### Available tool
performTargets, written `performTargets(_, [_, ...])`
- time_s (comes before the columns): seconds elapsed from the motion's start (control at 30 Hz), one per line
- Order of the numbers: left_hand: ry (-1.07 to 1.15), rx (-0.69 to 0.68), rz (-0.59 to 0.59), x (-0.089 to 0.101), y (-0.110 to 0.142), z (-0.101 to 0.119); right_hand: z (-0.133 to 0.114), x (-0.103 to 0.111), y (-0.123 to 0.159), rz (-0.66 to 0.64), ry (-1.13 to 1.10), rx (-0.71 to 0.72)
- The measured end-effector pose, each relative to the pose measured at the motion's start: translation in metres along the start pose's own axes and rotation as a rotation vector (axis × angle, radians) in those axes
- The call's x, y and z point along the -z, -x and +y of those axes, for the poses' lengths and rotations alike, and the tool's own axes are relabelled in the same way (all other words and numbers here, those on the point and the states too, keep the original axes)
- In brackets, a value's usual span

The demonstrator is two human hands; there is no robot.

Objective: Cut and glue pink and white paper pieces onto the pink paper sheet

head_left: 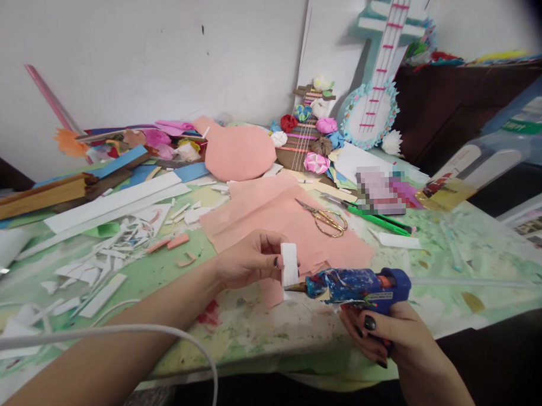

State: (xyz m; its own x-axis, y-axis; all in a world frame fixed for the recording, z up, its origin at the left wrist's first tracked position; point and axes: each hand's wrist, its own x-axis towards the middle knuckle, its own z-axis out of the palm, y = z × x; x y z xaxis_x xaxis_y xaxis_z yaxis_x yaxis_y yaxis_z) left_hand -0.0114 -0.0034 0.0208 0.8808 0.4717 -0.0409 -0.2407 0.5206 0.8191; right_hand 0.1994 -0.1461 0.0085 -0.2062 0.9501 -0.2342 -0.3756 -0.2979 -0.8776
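Observation:
Between the thumb and fingers of my left hand [248,260] is a small white foam strip [289,263], held upright over the table. My right hand [386,335] grips a blue, paint-smeared hot glue gun [345,285] by its handle, a clear glue stick trailing from its back end. The nozzle points left and meets the lower end of the strip; whether it touches I cannot tell. Beneath my hands lies a creased sheet of salmon-pink paper [262,206]. Gold-handled scissors [327,220] rest on that sheet, a green craft knife [378,218] just beyond.
White scraps [99,256] and long white strips [115,199] cover the left side. A pink rounded cutout [240,148] lies at the back, near paper flowers and a decorated teal instrument model [374,99]. A white cable [169,330] crosses over my left forearm. A plastic bottle [526,132] is at right.

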Motion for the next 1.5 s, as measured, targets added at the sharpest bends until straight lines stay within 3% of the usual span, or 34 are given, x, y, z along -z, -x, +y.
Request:
performTargets(0.53, [-0.013, -0.01, 0.018, 0.0, -0.001, 0.001, 0.0, 0.007, 0.008, 0.054, -0.01, 0.032])
performTargets(0.87, [-0.035, 0.006, -0.015, 0.002, -0.001, 0.0, -0.006, 0.005, 0.0, 0.04, -0.038, 0.105])
performTargets(1.13, [-0.025, -0.028, -0.003, 0.002, -0.001, 0.0, 0.003, 0.006, 0.001, -0.045, -0.082, 0.042])
performTargets(1.5, [-0.031, -0.016, 0.022, 0.0, -0.001, -0.002, 0.002, -0.001, -0.014, -0.035, -0.138, 0.083])
